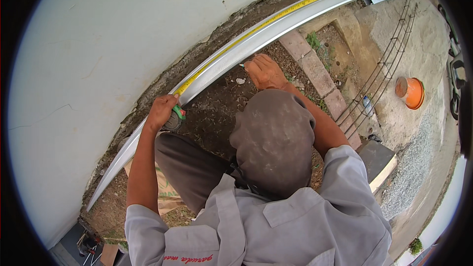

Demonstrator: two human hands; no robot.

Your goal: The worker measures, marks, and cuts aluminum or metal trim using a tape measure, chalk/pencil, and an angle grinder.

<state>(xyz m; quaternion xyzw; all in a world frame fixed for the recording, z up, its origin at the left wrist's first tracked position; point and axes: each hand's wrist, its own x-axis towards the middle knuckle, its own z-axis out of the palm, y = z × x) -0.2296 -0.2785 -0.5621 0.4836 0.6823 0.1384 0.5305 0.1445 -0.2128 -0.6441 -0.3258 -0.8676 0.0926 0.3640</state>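
A long silvery metal profile (268, 28) runs diagonally beside the wall, with a yellow tape (251, 32) stretched along it. My left hand (160, 112) grips the green-and-black tape measure case (176, 119) on the profile at the tape's lower end; the thumb is at the yellow blade. My right hand (265, 74) is closed, just below the profile, around a small thin item with a pale tip, too small to name. My brown-trousered knee (185, 160) is bent below the profile, over bare soil (217, 113).
A cracked white wall (84, 59) borders the left. At right are pink pavers (315, 74), a rebar cage (379, 69), a plastic bottle (367, 106), an orange bucket (416, 93), a dark block (369, 162), gravel (409, 167) and parked two-wheelers (456, 74). A printed sack (167, 192) lies under me.
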